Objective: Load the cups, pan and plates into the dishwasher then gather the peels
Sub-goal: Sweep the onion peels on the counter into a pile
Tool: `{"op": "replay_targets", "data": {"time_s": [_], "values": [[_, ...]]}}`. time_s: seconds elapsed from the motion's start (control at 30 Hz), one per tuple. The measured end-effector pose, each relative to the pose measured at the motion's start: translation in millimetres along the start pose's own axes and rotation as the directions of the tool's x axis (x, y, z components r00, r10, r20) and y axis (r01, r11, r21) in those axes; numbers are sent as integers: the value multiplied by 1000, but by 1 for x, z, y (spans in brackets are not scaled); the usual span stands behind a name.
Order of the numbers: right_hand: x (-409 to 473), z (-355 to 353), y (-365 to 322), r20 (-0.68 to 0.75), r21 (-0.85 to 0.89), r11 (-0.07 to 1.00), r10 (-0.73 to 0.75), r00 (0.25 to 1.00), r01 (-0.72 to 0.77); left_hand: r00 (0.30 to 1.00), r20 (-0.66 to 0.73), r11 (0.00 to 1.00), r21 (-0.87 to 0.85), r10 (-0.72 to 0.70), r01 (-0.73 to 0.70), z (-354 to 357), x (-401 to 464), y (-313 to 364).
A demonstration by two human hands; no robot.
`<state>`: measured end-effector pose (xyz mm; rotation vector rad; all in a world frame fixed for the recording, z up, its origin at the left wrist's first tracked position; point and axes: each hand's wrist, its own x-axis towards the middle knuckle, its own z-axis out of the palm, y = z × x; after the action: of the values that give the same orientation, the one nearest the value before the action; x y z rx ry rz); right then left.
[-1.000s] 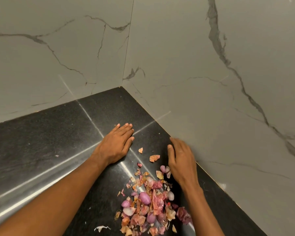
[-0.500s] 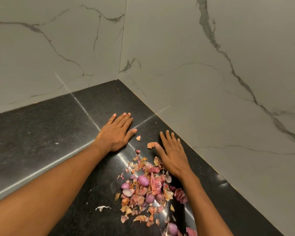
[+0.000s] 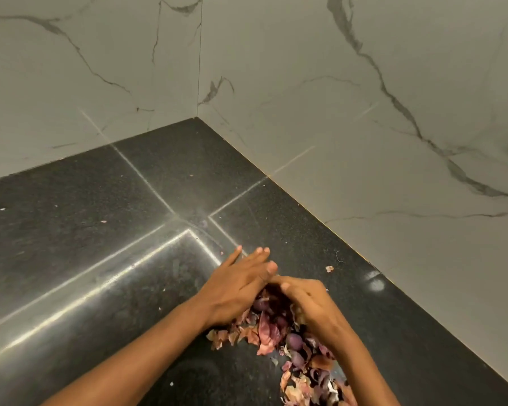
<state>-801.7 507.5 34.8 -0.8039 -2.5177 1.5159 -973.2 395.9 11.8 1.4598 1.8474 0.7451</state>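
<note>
Low in the frame, right of centre, both hands cup the peels (image 3: 272,332) on the black counter (image 3: 71,244). The left hand (image 3: 238,285) presses them with straight fingers; the right hand (image 3: 311,303) curls round the heap.

No text, label, brand, number or sign can be read anywhere: the black counter (image 3: 71,218) and the marble wall tiles (image 3: 364,83) behind it bear only veins and reflections.
</note>
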Motion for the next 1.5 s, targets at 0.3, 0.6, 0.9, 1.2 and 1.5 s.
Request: {"op": "replay_targets", "data": {"time_s": [0.3,0.6,0.9,1.2,1.5], "values": [[7,-60,57,-309,-355,897,153,939,-263,958,-268,992,48,-99,116,-49,-46,-41],[-7,10,39,-29,-542,839,-71,997,44,970,-243,926,371,27,67,19,-46,-21],[-81,20,8,-129,72,994,-76,989,85,966,-257,969,-246,-29,-36,67,-74,50],[-89,-30,58,-285,-182,962,147,947,-205,938,-342,966,222,-49,131,37,-18,-3],[-94,8,39,61,-248,966,-58,996,71,966,-257,997,82,10,12,91,-32,47]]}}
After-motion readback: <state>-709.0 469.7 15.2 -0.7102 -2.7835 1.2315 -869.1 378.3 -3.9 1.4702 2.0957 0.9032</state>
